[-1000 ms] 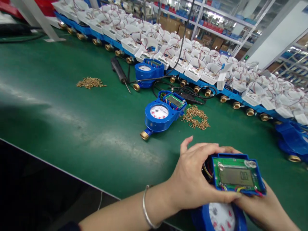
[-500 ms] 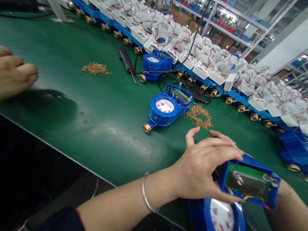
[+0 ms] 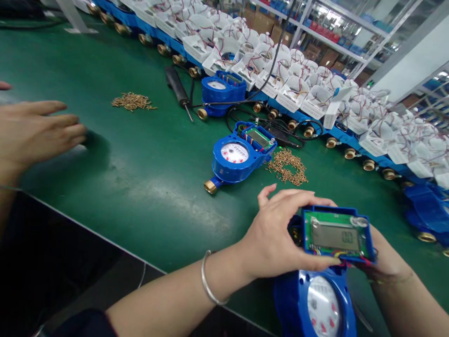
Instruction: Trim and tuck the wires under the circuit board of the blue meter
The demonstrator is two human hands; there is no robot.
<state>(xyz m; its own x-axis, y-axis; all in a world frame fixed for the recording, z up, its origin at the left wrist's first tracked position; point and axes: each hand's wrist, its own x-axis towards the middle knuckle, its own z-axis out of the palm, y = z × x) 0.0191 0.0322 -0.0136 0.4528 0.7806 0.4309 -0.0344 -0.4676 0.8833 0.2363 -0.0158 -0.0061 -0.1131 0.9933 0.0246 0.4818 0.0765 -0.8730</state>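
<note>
My left hand (image 3: pixel 277 238), with a silver bracelet on its wrist, grips the left side of a blue display module (image 3: pixel 336 234) with a green circuit board and a grey LCD. My right hand (image 3: pixel 386 257) holds the module's right side from underneath, its fingers mostly hidden. The module stays joined by coloured wires to a blue water meter (image 3: pixel 317 304) with a white dial, which lies just below it at the table's near edge.
Another person's hand (image 3: pixel 38 131) lies flat and open on the green table (image 3: pixel 140 187) at the left. A second open meter (image 3: pixel 235 159) sits beside a pile of brass screws (image 3: pixel 287 166). Farther back are a screwdriver (image 3: pixel 177 91), a third meter (image 3: pixel 219 93) and rows of white covers (image 3: pixel 280 79).
The other person's hand came in from the left and spread flat. I tipped the display module away, then turned it back to face up.
</note>
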